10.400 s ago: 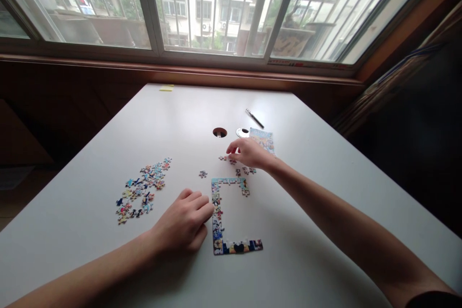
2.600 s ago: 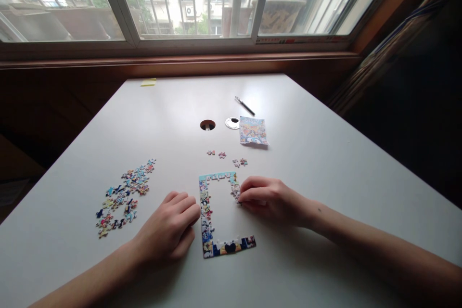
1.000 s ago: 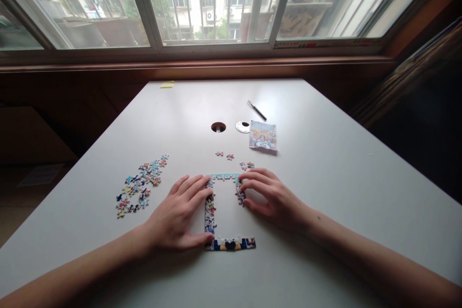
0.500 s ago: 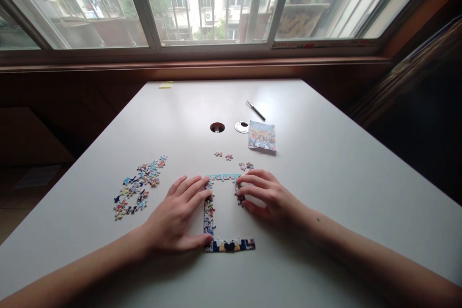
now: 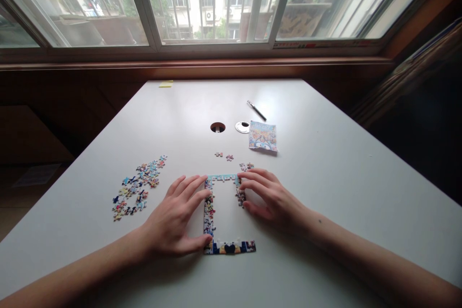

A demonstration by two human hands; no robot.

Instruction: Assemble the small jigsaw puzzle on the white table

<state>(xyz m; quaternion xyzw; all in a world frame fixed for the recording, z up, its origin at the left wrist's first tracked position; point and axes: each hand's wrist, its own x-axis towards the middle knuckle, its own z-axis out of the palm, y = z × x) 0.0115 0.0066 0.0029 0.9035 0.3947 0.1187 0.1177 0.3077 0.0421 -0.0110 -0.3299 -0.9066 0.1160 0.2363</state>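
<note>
a white table (image 5: 310,269) is lying under the puzzle border (image 5: 231,248). the left hand (image 5: 176,216) is spreading its fingers wide, the right hand (image 5: 272,198) is bending half open; both are touching the border's sides, maybe pushing them straight, pinching nothing. they are hiding some edges; loose pieces (image 5: 147,169) are looking blurry.

puzzle border (image 5: 231,248) partly hidden by left hand (image 5: 182,214) and right hand (image 5: 272,198); forearms (image 5: 104,257) cut off at edges

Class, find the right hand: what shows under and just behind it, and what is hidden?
The right hand has its fingertips over the right side of the puzzle border; loose pieces lie just behind. Whatever is beneath its palm and fingers is covered.
</note>
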